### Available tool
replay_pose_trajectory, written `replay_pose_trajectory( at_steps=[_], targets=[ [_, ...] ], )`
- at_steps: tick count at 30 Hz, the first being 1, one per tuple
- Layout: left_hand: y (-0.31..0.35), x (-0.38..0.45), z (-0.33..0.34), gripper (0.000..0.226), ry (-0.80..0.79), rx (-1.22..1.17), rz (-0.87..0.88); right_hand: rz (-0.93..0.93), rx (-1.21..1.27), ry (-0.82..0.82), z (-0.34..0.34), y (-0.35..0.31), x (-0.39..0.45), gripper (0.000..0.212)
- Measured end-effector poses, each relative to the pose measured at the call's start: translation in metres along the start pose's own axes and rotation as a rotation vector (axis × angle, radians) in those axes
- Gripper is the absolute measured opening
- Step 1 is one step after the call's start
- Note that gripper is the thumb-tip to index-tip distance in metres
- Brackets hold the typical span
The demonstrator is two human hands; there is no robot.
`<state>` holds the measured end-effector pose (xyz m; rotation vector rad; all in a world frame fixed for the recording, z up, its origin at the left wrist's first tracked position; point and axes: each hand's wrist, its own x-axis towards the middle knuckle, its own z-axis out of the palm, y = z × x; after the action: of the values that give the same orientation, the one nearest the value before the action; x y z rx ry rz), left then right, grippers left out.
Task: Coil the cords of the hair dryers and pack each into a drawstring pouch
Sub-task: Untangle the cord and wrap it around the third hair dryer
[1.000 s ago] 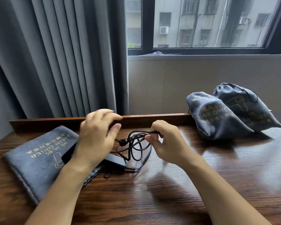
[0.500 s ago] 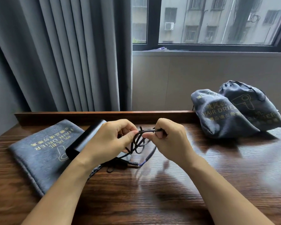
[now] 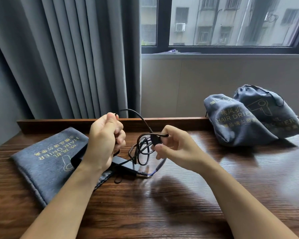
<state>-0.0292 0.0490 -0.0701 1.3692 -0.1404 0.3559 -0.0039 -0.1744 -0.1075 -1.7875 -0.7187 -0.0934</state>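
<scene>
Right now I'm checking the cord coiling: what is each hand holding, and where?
The right hand pinches the cord at its gathered loops; the left hand grips the same cord's loose end.

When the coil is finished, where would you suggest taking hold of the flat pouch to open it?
I'd pinch the flat pouch at its near-right end, where the dryer overlaps it and a drawstring loop pokes out, so that looks like the mouth. Come from the right; the far-left end looks closed.
</scene>
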Motion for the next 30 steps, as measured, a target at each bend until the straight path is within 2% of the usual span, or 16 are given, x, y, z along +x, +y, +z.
replay_pose_trajectory(
  at_steps=[3,6,8,11,13,16,19,24,27,28,30],
  targets=[
    [0.007,0.002,-0.004,0.032,0.046,-0.177,-0.018,-0.018,-0.103,0.068,0.004,0.003,0.0,0.038],
    [0.01,0.003,-0.005,0.034,0.084,-0.255,0.045,-0.104,-0.355,0.14,0.005,0.008,0.001,0.054],
    [0.013,0.003,-0.007,0.034,0.116,-0.29,0.086,-0.136,-0.437,0.151,0.003,0.009,0.0,0.058],
    [0.018,0.004,-0.01,0.031,0.116,-0.374,0.134,-0.065,-0.479,0.236,-0.001,0.009,0.002,0.061],
    [0.022,0.004,-0.012,0.03,0.098,-0.423,0.153,0.054,-0.516,0.323,-0.005,0.013,0.005,0.059],
    [0.029,0.001,-0.014,0.031,0.053,-0.453,0.168,0.235,-0.486,0.429,-0.011,0.024,0.011,0.049],
    [0.04,-0.008,-0.014,0.029,-0.015,-0.475,0.149,0.38,-0.31,0.477,-0.014,0.031,0.012,0.04],
    [0.074,-0.039,0.001,0.027,-0.205,-0.456,0.163,0.5,-0.053,0.421,-0.02,0.029,0.01,0.024],
    [0.091,-0.059,0.018,0.019,-0.311,-0.417,0.178,0.6,-0.104,0.345,-0.029,0.013,0.004,0.012],
    [0.094,-0.064,0.023,0.016,-0.337,-0.39,0.179,0.585,-0.153,0.341,-0.032,0.003,0.0,0.009],
    [0.097,-0.075,0.035,0.013,-0.395,-0.33,0.18,0.425,-0.127,0.357,-0.034,-0.025,-0.011,0.012]
  ],
)
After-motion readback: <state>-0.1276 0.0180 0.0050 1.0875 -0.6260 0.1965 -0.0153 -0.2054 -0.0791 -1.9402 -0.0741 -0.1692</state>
